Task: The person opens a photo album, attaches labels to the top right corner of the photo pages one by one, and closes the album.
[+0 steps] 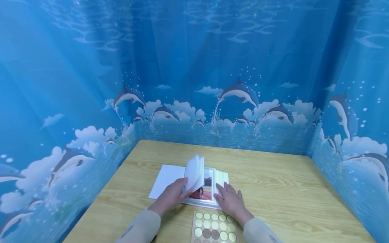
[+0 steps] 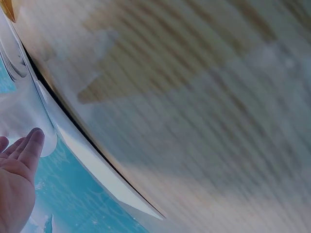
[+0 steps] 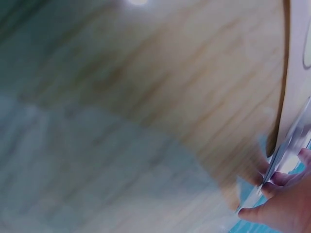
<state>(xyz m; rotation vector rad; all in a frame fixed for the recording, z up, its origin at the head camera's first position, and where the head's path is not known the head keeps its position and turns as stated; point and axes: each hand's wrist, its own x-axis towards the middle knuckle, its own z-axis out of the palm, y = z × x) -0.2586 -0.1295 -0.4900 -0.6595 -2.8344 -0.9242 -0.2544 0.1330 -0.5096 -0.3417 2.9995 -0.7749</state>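
Observation:
A white photo album [image 1: 168, 180] lies spread on the table, several of its pages [image 1: 195, 173] standing upright near the middle. Against these raised pages rests my left hand [image 1: 171, 196], its thumb near their lower edge. In the left wrist view, the straight fingers [image 2: 30, 148] touch a translucent page. A photo [image 1: 207, 192] with reddish ground shows on the page to the right. My right hand [image 1: 231, 201] lies with spread fingers on the stepped page edges [image 1: 222, 177] at the album's right side. The right wrist view catches its fingers [image 3: 279, 187] at the album's edge.
A tan board [image 1: 194, 233] with rows of round discs, mostly pale yellow and some brown, lies at the near side of the album. The wood-grain table [image 1: 273, 179] is enclosed by blue curtains [image 1: 188, 60] printed with dolphins.

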